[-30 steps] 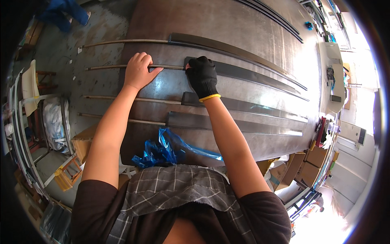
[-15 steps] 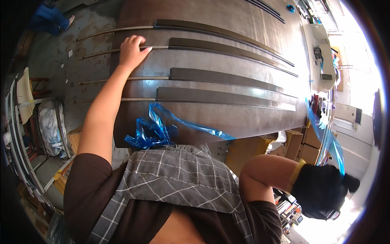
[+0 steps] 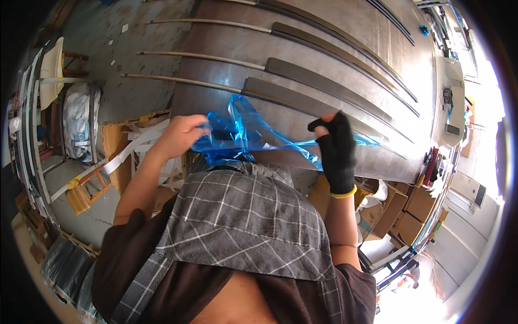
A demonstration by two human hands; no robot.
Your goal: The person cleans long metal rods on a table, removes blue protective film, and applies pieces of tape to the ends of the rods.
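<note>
My left hand [image 3: 184, 135], bare and a little blurred, is closed at the left end of a crumpled heap of blue plastic film [image 3: 237, 127] by the table's near edge. A stretched length of the film runs from there to my right hand [image 3: 338, 146]. That hand wears a black fingerless glove with a yellow cuff, and its fingers are closed on the film. More film trails past it to the right. Beyond the hands, several long dark profiles [image 3: 302, 97] lie side by side across the brown metal table [image 3: 216, 100], thin rods [image 3: 183, 80] sticking out of their left ends.
At the left stand a cardboard box [image 3: 116, 146] with white strips in it and a rack holding a plastic-wrapped bundle [image 3: 81, 121]. Cardboard boxes [image 3: 415, 208] sit below the table's right end. More dark strips [image 3: 391, 21] lie at the far side.
My left hand has left the rod and come back to the blue film. My right hand has swung in from the far right to the table's near edge, bringing the film strip.
</note>
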